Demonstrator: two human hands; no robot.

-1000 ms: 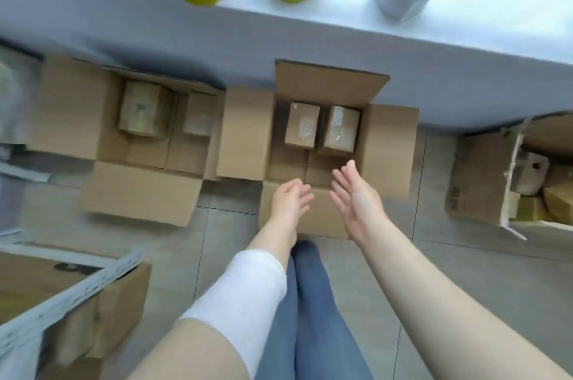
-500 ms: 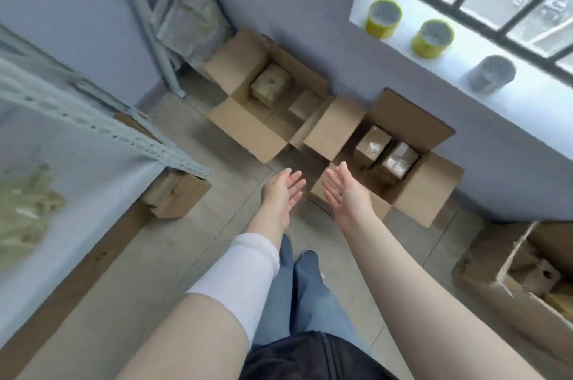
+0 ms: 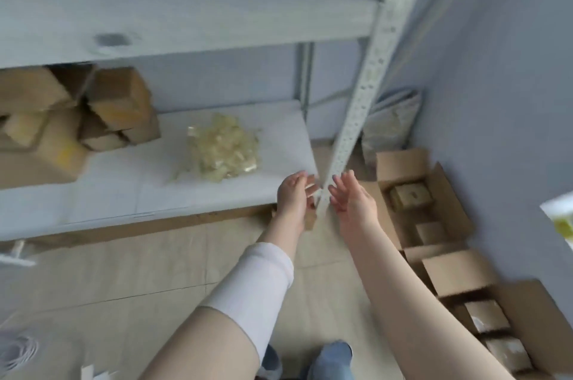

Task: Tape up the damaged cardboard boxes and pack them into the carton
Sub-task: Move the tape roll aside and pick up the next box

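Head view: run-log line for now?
left hand: open, empty | right hand: open, empty | cardboard boxes: piled on shelf, left | open cartons: floor, right, small boxes inside

Grey rack (image 3: pixel 370 75) (crumpled yellowish heap (image 3: pixel 224 148))

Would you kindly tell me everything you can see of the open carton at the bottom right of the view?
The open carton is plain brown cardboard, standing on the floor beside the blue-grey wall, partly cut off by the picture's edge. Its flaps are folded outward; one lies next to a second open carton. Inside sit two small cardboard boxes side by side, their tops glossy, likely taped. Neither the left hand nor the right hand touches it.
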